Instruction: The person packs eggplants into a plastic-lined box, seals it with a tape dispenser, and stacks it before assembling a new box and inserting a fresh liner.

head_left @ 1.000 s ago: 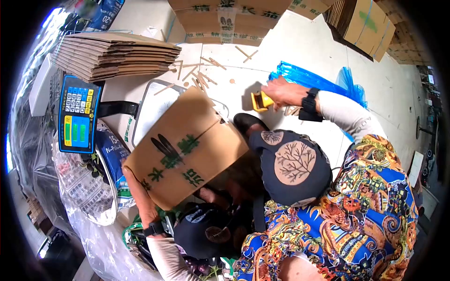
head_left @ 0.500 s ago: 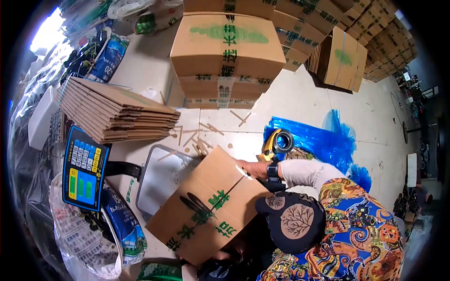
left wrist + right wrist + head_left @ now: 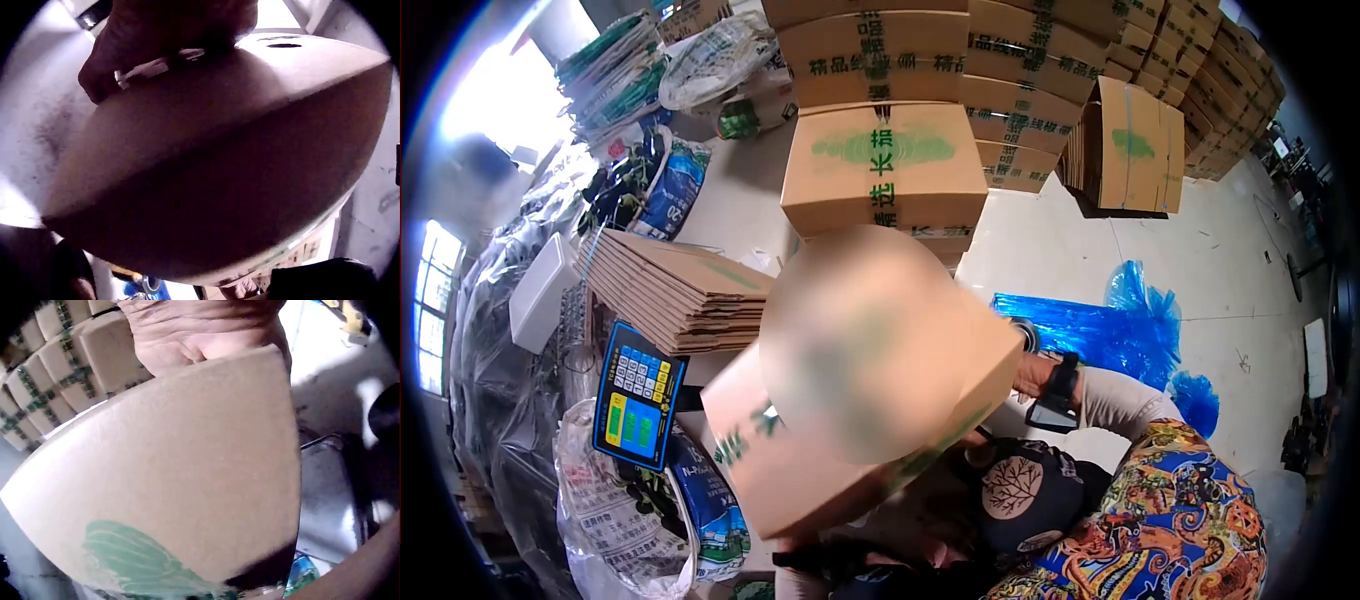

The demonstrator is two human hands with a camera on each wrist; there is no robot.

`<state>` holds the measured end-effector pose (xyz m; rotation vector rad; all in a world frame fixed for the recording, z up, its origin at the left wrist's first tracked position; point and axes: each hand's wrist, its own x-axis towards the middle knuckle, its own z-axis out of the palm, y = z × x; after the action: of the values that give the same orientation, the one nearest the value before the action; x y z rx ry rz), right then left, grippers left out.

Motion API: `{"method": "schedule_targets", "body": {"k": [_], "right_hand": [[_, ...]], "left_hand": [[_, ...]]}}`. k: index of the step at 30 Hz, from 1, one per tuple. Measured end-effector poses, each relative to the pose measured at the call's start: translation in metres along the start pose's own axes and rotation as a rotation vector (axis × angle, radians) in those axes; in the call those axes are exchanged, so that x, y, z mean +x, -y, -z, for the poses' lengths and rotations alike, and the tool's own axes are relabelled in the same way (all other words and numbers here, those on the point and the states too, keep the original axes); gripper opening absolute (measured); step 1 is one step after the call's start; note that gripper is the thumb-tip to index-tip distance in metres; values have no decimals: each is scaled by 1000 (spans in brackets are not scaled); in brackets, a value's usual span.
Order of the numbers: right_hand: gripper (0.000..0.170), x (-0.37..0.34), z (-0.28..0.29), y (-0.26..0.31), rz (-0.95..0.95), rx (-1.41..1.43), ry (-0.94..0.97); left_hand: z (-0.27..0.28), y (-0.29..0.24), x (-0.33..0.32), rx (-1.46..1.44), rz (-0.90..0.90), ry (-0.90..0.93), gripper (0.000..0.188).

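A closed cardboard box [image 3: 830,480] with green print is tilted between my two hands, raised toward the camera; a round blur covers its middle in the head view. My right hand [image 3: 1030,375] grips its right side. In the right wrist view, the back of my right hand [image 3: 206,337] shows at the top edge of the box [image 3: 187,450], fingers hidden. My left hand [image 3: 169,40] holds the opposite side, its fingers bent against the box [image 3: 206,181] in the left wrist view. From the head, the box hides most of the left hand.
A scale display [image 3: 640,395] and flattened cartons [image 3: 680,285] stand at left. Boxes [image 3: 885,165] are piled ahead. Blue plastic film [image 3: 1090,325] lies right of the box. The metal scale platform [image 3: 331,506] shows below in the right wrist view. Another person's patterned clothing [image 3: 1170,530] is close by.
My right hand went from the yellow tape dispenser, now set down, to the box's right side. The box has been lifted and tilted, and the head view has swung upward.
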<state>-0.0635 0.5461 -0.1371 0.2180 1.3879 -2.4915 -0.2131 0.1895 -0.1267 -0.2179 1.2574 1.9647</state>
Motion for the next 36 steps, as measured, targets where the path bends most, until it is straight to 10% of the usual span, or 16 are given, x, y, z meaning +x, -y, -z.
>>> {"method": "schedule_targets", "body": {"k": [12,16,19,22,36], "right_hand": [[56,-9,65,154,245,412,-262],[85,-8,67,170,101,-148,-678],[91,-2,65,151,336,-648,-942],[99,7,79,157,403,-1076,-964],[74,43,107,153,572,-953,-844]], "left_hand": [[-181,-140,164,322,-309,350,74],[-217,-117,192,110,-346,249,64],[-218,-108,205,184,-383,196,61],[-223,-100,196,335,-378,240,70],[-229,-99,228,405,-598,191,77]]}}
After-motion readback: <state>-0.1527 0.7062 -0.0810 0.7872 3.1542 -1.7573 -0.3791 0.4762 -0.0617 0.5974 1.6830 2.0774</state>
